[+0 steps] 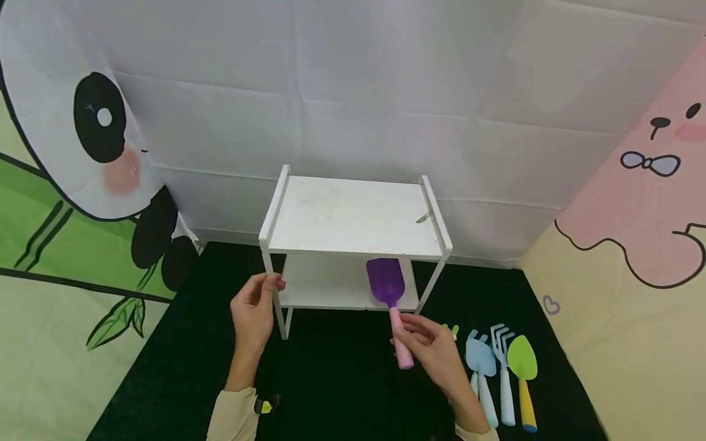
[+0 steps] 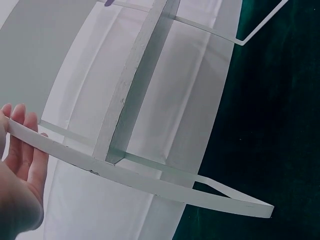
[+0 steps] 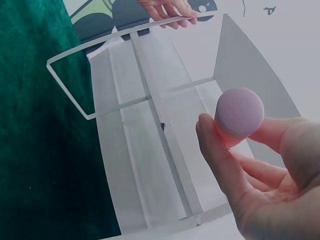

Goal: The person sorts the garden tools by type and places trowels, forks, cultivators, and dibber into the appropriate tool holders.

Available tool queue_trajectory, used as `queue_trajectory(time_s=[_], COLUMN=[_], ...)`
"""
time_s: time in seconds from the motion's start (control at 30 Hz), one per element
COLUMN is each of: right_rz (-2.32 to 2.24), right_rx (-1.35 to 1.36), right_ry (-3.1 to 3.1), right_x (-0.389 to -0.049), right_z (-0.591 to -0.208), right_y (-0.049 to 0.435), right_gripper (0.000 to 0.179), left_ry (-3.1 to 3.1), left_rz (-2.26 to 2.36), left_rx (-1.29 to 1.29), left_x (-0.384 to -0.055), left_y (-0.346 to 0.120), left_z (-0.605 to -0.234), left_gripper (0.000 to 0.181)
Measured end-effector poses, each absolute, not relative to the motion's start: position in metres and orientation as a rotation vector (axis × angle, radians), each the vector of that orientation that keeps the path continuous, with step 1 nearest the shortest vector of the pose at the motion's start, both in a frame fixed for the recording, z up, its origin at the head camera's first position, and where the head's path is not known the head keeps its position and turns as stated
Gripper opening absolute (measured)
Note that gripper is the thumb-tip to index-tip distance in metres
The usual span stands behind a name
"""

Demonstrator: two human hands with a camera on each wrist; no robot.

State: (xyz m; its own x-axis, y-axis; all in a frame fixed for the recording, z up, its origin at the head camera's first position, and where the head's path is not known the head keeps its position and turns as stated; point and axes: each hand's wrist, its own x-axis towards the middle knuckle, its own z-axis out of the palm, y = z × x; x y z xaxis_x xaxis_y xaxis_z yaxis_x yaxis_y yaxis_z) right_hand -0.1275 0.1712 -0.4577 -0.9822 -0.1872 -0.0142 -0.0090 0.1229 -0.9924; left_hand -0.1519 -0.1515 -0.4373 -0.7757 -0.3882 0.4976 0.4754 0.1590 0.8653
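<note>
A white two-tier shelf (image 1: pixel 347 214) stands on the dark green cloth. My left hand (image 1: pixel 254 312) pinches its left front leg just below the top board, and the left wrist view shows the fingers (image 2: pixel 36 170) behind that white leg. In my right hand (image 1: pixel 436 354) is a toy garden shovel (image 1: pixel 386 280) with a purple blade and a pink handle. Its blade points away from me and overlaps the lower board (image 1: pixel 325 282) in the head view. From the right wrist, the round pink handle end (image 3: pixel 240 111) shows between thumb and fingers.
Right of the shelf, a light blue toy spade (image 1: pixel 481 355), a light blue rake (image 1: pixel 503 373) and a green trowel (image 1: pixel 523 358) with a yellow handle lie on the cloth. A small green piece (image 1: pixel 453 331) shows behind the right hand. Behind the shelf hangs a white sheet (image 1: pixel 353 92).
</note>
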Motion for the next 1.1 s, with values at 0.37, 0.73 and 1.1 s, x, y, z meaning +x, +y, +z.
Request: queue_trajectory(time_s=[0.37, 0.73, 1.1], right_rz=[-2.057, -2.082, -2.04], right_rx=[-0.101, -0.114, -0.082], right_ry=[2.202, 2.214, 2.294], right_x=[-0.141, -0.159, -0.179], right_z=[-0.45, -0.449, -0.447], right_y=[0.151, 0.134, 0.114], right_gripper=[0.042, 0.038, 0.043], left_ry=[-1.778, -1.809, -1.803], left_rz=[-1.686, -1.677, -1.697], left_rx=[-0.082, -0.057, -0.049], left_x=[-0.166, -0.151, -0.149], left_y=[-0.161, -0.151, -0.151], left_z=[-0.464, -0.437, -0.435], left_gripper=[0.016, 0.018, 0.019])
